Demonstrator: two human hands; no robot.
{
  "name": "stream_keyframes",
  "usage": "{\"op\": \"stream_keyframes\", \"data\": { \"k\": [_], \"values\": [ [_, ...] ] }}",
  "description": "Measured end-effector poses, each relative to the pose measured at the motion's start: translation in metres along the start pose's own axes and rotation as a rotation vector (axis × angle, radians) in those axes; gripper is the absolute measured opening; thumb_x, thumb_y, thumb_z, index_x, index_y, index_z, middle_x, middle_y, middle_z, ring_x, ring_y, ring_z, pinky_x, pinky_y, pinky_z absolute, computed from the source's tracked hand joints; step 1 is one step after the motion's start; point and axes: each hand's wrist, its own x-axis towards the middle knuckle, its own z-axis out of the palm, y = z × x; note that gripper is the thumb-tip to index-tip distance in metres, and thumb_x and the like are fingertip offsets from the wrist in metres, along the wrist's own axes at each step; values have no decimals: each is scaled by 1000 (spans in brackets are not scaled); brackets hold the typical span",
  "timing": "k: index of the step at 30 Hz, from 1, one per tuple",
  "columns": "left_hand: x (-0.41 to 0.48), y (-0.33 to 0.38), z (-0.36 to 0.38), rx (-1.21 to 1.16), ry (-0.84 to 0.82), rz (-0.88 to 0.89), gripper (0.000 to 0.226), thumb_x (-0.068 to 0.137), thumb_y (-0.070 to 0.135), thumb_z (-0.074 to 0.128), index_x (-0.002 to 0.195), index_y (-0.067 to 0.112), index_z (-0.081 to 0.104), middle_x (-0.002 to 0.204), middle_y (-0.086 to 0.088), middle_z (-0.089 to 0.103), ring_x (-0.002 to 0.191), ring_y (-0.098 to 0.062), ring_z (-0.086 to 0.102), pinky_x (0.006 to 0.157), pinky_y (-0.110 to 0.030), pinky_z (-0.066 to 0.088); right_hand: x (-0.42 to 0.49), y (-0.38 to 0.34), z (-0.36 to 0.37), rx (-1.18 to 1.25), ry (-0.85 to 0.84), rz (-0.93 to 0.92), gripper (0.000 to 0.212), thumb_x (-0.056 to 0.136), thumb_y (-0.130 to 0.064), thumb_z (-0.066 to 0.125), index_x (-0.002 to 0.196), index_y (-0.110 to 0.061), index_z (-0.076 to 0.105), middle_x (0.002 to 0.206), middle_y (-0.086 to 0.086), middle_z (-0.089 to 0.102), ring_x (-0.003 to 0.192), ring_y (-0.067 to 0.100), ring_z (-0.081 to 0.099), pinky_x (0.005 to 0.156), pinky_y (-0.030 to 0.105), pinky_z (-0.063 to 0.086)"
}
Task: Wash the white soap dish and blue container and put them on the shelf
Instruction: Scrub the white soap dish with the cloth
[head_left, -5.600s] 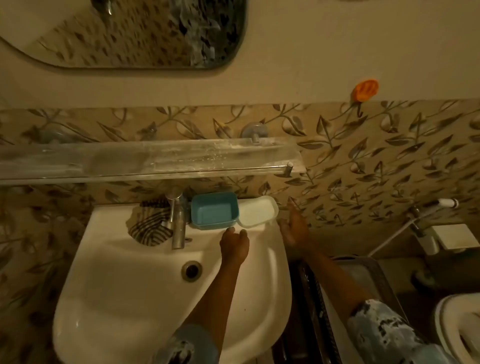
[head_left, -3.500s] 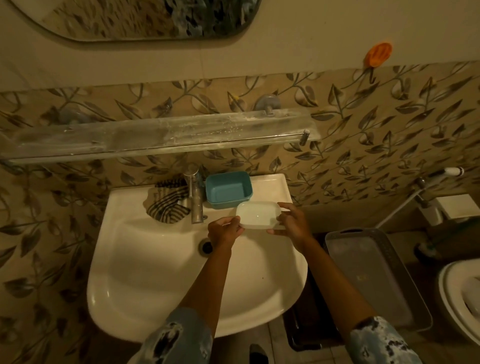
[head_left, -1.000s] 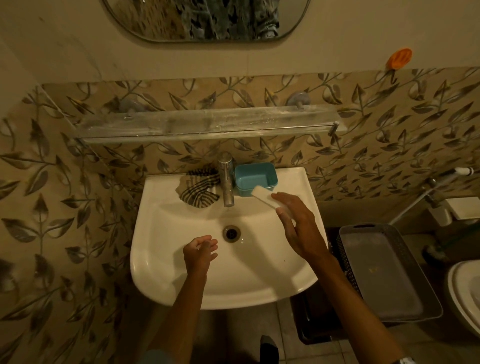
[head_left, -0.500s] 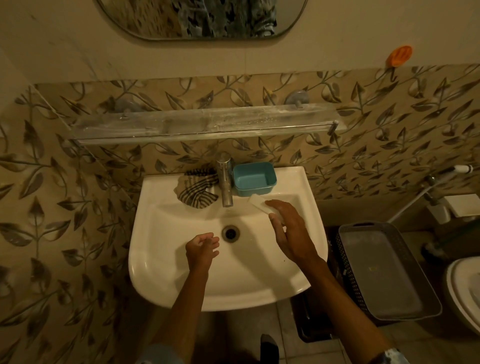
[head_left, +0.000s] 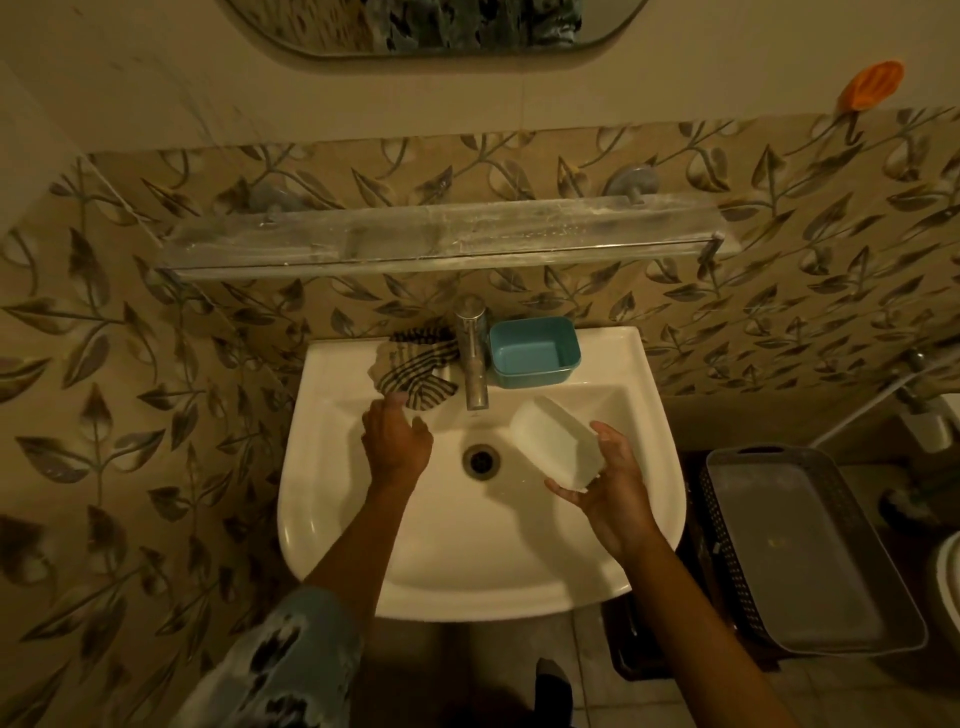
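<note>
Soap dish held over sink, right hand

The soap dish (head_left: 558, 441) is white, plain and rectangular with rounded corners. It is tilted, and only its smooth outer faces show. Its long axis runs from the tap (head_left: 472, 358) at upper left down to the right hand (head_left: 615, 486), which grips its lower right end between thumb and curled fingers, above the basin right of the drain (head_left: 481, 458). The left hand (head_left: 397, 441) holds nothing; its relaxed fingers reach the edge of a striped cloth (head_left: 415, 369). The blue container (head_left: 534, 352) stands mouth up on the sink (head_left: 467, 587) ledge, just right of the tap, long axis parallel to the wall, showing only its own blue floor. The shelf (head_left: 441, 236) hangs above
</note>
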Motion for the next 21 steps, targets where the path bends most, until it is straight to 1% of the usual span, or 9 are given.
{"op": "stream_keyframes", "data": {
  "k": [3,5,9,11,13,15,16,19,21],
  "values": [
    [31,9,-6,199,-1,181,63,74,7,66,132,5,41,133,-19,46,120,-37,42,96,-49,40,-2,5,-4,222,-12,160,40,96,-25,51,135,-22,47,128,10,48,119,37,50,82,57,54],
    [55,12,-6,297,-144,273,76,71,10,70,138,8,35,141,-18,39,128,-37,34,103,-49,34,-2,8,-7,284,-32,219,42,94,-24,52,136,-21,47,130,14,49,121,39,50,83,57,53],
    [98,6,2,601,-515,350,109,66,26,81,150,19,10,158,-11,8,145,-34,4,116,-48,16,2,10,-11,212,-30,322,56,82,-22,59,136,-16,48,135,18,44,123,42,46,80,53,55],
    [106,1,6,673,-571,376,112,63,27,83,150,22,11,158,-9,13,144,-34,10,114,-49,21,3,9,-13,142,-72,382,54,77,-20,61,130,-16,52,134,20,42,123,43,46,75,48,59],
    [105,-3,10,661,-528,407,104,66,24,81,148,23,18,153,-10,26,139,-37,23,108,-48,29,4,8,-13,67,-91,408,37,80,-16,56,117,-17,58,127,19,45,114,42,49,71,43,58],
    [103,-8,14,617,-412,461,87,72,18,76,145,21,29,145,-13,39,130,-40,34,102,-50,36,5,8,-12,-95,-55,326,27,86,-14,51,110,-19,61,125,15,49,111,37,53,74,42,56],
    [102,-11,16,602,-359,475,80,73,14,73,143,20,34,141,-14,44,125,-41,38,99,-50,39,5,9,-11,-233,-21,200,30,88,-14,51,115,-19,61,127,14,52,112,34,54,78,41,55],
    [101,-15,23,569,-288,437,67,77,6,64,139,15,41,137,-17,47,120,-41,42,95,-50,42,7,14,-12,-822,76,-371,59,80,-22,61,137,-14,48,136,2,50,120,16,49,102,33,43],
    [100,-10,25,575,-292,364,65,80,8,61,140,13,37,139,-17,45,124,-40,40,97,-51,40,10,18,-7,-937,77,-367,61,78,-24,64,136,-13,49,131,1,52,118,16,48,101,28,39]
  ]
}}
